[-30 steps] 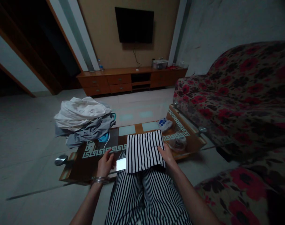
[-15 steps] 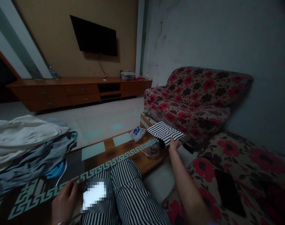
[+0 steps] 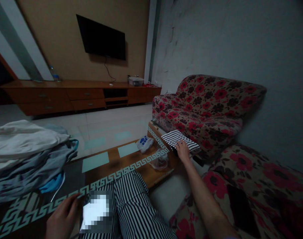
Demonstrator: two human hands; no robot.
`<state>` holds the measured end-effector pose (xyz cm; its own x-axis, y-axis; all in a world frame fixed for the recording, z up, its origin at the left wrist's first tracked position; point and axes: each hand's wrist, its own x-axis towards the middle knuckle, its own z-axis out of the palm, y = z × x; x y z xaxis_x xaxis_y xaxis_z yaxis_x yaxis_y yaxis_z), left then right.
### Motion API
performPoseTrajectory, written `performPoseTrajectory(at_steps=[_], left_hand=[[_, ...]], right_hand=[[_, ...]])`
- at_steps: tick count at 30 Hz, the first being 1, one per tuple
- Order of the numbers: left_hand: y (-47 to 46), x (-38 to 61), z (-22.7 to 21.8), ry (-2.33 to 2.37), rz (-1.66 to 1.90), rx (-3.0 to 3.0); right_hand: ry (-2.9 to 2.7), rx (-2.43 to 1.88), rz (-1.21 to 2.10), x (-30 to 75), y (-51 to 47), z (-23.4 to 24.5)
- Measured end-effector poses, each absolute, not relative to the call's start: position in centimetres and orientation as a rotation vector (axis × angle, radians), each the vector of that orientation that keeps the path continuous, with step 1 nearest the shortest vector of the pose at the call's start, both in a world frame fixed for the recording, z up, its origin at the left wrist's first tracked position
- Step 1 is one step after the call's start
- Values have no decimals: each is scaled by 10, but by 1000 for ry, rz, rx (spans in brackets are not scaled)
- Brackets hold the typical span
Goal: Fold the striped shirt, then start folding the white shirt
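Note:
A folded black-and-white striped garment point(image 3: 175, 136) lies at the far right corner of the patterned coffee table point(image 3: 131, 159). My right hand point(image 3: 183, 151) rests on its near end, fingers laid flat over the cloth. My left hand point(image 3: 60, 219) is at the bottom left, fingers curled against the edge of a lit phone point(image 3: 96, 212) that lies on the table beside my striped trouser leg point(image 3: 138, 205).
A heap of white and grey clothes point(image 3: 24, 152) fills the table's left end. A small blue-and-white packet point(image 3: 145, 143) and a clear bag point(image 3: 159, 161) lie near the right end. A floral sofa point(image 3: 203, 113) stands close on the right, a dark phone point(image 3: 241, 207) on its cushion.
My right hand carried the folded striped garment from in front of me to the table's far right corner and now lies on it. My view swung right. The left hand stayed by the phone.

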<state>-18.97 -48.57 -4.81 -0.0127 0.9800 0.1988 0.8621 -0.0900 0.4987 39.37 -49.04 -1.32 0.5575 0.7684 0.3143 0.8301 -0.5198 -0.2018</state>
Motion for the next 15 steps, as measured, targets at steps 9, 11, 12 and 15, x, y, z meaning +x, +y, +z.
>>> performPoseTrajectory(at_steps=[9,11,12,15], left_hand=[[-486,-187,-41,1909,845,2029],[-486,-187,-41,1906,852,2025],[-486,-187,-41,1902,859,2026],[-484,-189,-45,1894,883,2026]], right_hand=[[-1401,-2707,-238,358,-440,-12],[-1482,-2620,-283,355,-424,-7],[-1507,-2587,-293,355,-417,-5],[-1483,-2591,-253,362,-400,-6]])
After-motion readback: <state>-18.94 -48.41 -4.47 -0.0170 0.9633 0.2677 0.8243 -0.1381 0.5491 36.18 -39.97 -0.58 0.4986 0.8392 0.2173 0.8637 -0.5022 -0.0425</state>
